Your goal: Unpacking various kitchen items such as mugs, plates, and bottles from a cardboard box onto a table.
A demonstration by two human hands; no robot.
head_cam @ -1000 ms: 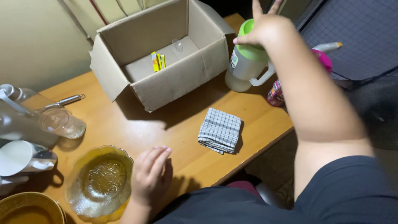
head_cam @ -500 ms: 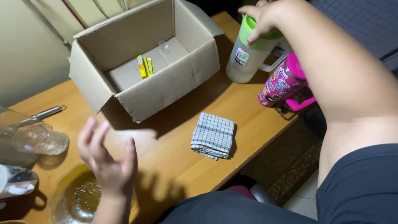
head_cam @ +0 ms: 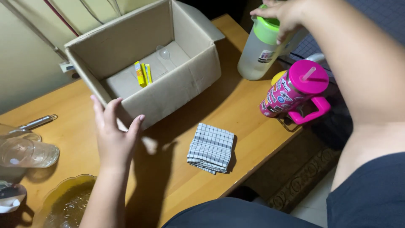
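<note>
the right hand (head_cam: 283, 13) grips the green lid of a frosted plastic pitcher (head_cam: 260, 50) at the far right of the wooden worktop (head_cam: 244, 114); the left hand (head_cam: 113, 136) is open, fingers spread, raised just in front of the near wall of an open cardboard box (head_cam: 168, 90) (yellow packets (head_cam: 142, 73) lie inside it); a folded checked cloth (head_cam: 211, 147) lies near the front edge; a pink tumbler (head_cam: 295, 95) stands beside the pitcher; a glass jar (head_cam: 27, 153) lies at the left.
</note>
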